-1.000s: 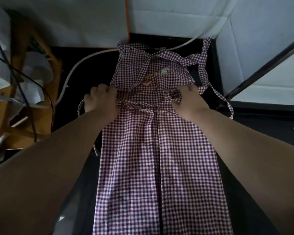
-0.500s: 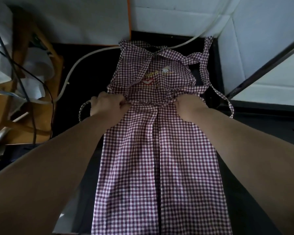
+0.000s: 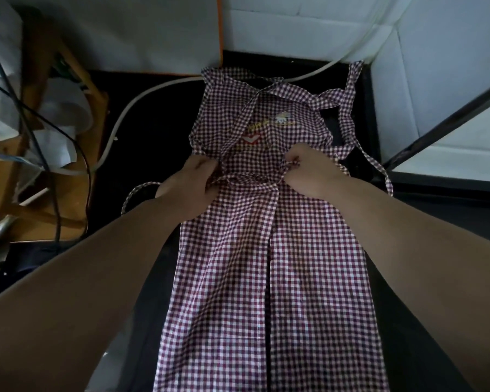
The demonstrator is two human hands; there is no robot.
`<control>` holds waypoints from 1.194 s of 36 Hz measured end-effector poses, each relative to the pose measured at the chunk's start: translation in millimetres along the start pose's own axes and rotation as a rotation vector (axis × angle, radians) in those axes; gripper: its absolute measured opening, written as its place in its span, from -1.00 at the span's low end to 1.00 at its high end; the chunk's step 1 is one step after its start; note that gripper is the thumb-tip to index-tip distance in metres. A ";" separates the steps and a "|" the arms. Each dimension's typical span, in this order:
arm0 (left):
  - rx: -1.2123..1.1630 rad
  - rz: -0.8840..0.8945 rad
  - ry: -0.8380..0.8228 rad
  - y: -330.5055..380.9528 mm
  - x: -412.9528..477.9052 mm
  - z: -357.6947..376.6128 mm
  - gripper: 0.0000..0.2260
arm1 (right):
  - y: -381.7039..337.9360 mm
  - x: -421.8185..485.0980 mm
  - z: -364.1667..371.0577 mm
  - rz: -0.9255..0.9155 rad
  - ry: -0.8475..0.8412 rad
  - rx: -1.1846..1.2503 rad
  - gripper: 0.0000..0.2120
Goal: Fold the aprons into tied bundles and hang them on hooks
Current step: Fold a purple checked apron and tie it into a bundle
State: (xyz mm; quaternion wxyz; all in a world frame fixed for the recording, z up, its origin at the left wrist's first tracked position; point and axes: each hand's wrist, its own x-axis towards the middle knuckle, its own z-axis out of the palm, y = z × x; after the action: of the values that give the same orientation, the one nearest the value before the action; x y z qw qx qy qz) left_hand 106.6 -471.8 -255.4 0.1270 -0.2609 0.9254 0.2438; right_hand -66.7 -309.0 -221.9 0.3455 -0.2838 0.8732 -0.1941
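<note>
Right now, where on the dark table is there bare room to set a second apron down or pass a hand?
Best patch: dark table between the white cable and the apron bib. A smaller patch lies between the right hand, its forearm and the black bar. Crowded: loose straps by the bib's right edge.

Black table [image 3: 153, 128] bearing a red-and-white checked apron [image 3: 266, 250] laid lengthwise, a white cable [image 3: 136, 98] curving across its far left.

Seen from a head-worn camera: a person's bare left hand [image 3: 188, 185] and bare right hand [image 3: 311, 174], each forearm uncovered as far as the frame's lower edge.
</note>
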 end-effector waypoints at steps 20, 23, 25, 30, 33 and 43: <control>0.063 -0.016 -0.064 8.5 14.5 -16.4 -0.52 | -5.1 7.9 7.1 -0.009 -0.158 -0.415 -0.75; -0.497 -0.164 -0.184 22.5 15.6 -17.8 -0.41 | -8.6 5.4 -0.4 -0.058 0.073 -0.331 -0.80; -0.682 -0.261 -0.221 28.4 23.4 -20.4 -0.28 | -7.7 6.1 -5.6 -0.112 0.386 -0.206 -0.79; -0.743 -0.371 -0.209 25.2 51.2 -26.7 -0.39 | -1.2 28.2 -16.9 0.279 0.296 0.108 -0.36; -0.997 -0.454 -0.192 22.6 61.4 -27.8 -0.53 | 4.8 38.7 -19.4 0.383 0.241 0.121 -0.26; -1.327 -0.362 0.169 28.5 85.5 -46.3 -0.87 | 14.6 37.5 -34.6 0.432 0.140 0.053 -0.77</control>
State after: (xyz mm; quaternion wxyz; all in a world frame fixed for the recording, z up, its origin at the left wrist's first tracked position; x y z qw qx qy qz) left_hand 15.0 -510.5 -236.1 -0.0933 -0.4517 0.5294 0.7120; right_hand -119.2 -316.5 -224.4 0.3249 -0.0669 0.9301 -0.1577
